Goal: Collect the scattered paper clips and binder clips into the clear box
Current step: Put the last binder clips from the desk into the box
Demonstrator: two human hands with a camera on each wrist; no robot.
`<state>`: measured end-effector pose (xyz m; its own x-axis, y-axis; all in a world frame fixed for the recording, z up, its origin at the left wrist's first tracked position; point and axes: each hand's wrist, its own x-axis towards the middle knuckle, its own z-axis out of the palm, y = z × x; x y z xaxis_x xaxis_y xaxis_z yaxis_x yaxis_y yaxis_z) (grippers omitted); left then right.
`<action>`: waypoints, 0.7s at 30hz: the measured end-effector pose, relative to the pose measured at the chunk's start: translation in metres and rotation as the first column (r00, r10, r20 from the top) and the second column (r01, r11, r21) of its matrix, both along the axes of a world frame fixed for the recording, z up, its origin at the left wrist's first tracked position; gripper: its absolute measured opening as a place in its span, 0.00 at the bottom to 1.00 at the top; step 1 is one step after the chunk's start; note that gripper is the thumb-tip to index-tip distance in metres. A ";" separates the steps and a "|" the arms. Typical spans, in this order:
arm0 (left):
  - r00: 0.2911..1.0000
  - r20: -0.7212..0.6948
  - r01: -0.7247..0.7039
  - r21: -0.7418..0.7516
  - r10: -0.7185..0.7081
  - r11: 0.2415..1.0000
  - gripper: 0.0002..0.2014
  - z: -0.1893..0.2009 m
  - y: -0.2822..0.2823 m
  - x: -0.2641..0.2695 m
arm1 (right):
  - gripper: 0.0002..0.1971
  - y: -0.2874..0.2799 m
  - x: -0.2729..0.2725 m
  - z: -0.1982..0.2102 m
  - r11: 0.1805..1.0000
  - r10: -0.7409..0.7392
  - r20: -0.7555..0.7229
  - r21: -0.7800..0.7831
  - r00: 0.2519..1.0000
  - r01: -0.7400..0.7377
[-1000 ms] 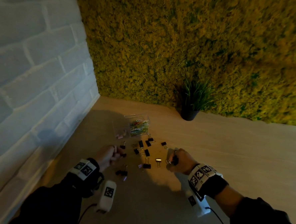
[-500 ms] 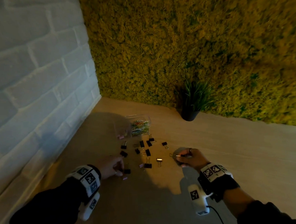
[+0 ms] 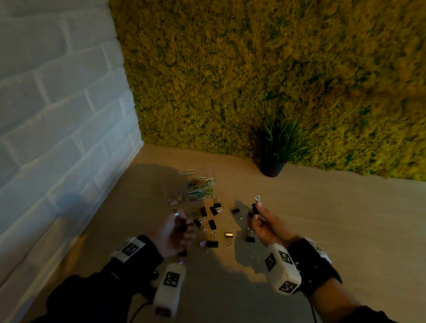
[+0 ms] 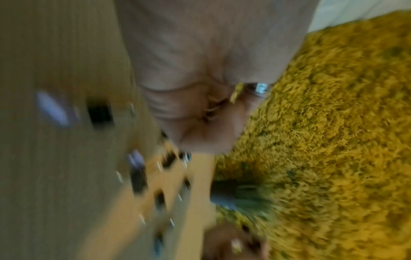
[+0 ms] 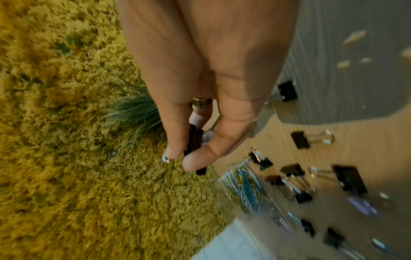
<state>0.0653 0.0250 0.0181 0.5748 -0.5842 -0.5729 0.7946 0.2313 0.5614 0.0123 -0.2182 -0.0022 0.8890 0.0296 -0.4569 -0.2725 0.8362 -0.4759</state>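
Pinched between the thumb and fingers of the right hand (image 3: 266,226) was a black binder clip (image 3: 254,210), its silver wire handle sticking up above the fingertips; the right wrist view showed the same dark clip (image 5: 193,140) held near the fingertips. Palm up, the left hand (image 3: 172,235) had its fingers curled around a dark object, most likely another binder clip, though blur in both views kept me from being certain. Both hands hovered above the wooden tabletop (image 3: 348,228), on either side of the scattered binder clips (image 3: 212,225), which lay loose between them. Among them sat one brass-coloured clip (image 3: 228,234). Just beyond the scatter, toward the wall, stood the clear box (image 3: 200,187), already holding a heap of coloured paper clips (image 3: 200,188). A small pink clip (image 3: 172,201) lay just beside the box on its left. Farther back, a potted plant (image 3: 275,155) stood against the moss wall (image 3: 275,57), with a white brick wall (image 3: 41,109) at the left.
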 end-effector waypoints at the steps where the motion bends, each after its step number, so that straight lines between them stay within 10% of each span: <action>1: 1.000 -0.006 -0.005 0.001 0.005 1.000 0.15 0.001 -0.009 -0.001 | 0.25 0.006 0.002 0.002 1.000 0.013 0.023 0.015 1.000 -0.014; 9: 0.818 0.476 0.082 0.461 -0.324 0.884 0.08 0.017 -0.052 -0.007 | 0.27 0.026 0.016 -0.005 0.996 0.085 0.074 0.005 0.994 -0.085; 14: 0.657 0.626 -0.003 0.559 -0.420 0.829 0.07 0.021 -0.055 -0.006 | 0.07 0.041 0.013 0.010 0.990 0.127 0.085 -0.066 0.988 -0.122; 19: 0.502 0.675 0.078 0.588 -0.541 0.805 0.08 0.022 -0.055 -0.005 | 0.12 0.056 0.017 0.008 0.989 0.140 0.015 -0.057 0.990 -0.139; 21: 0.554 0.664 0.090 0.553 -0.503 0.828 0.11 0.024 -0.055 -0.004 | 0.13 0.060 0.021 0.007 0.992 0.119 -0.009 -0.033 0.993 -0.120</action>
